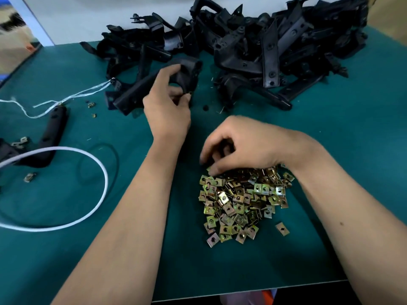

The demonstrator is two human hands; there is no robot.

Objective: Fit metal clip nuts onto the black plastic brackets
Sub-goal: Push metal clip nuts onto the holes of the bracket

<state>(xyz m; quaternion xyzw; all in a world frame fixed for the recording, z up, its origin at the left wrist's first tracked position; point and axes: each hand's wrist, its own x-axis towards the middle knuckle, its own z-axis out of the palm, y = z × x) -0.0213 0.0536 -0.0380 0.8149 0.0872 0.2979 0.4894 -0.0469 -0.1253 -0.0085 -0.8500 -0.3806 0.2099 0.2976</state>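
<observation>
— Grip check: our left hand (166, 108) clasps a black bracket (154, 84) by its thick end; our right hand (237, 146) curls its fingertips into the clip nuts (242, 203) heaped on the green surface (330, 150).

— Has it got one?

— We can't tell. They look light, stiff and slick, so we'd pinch one by its flat edges. The bracket looks rigid; we'd hold it firmly.

light: even, overhead | shadows: soft beneath arms | edges: wide-angle bowing | blur: slight, far left

Both forearms bare, no sleeves, gloves, jewellery visible.
</observation>
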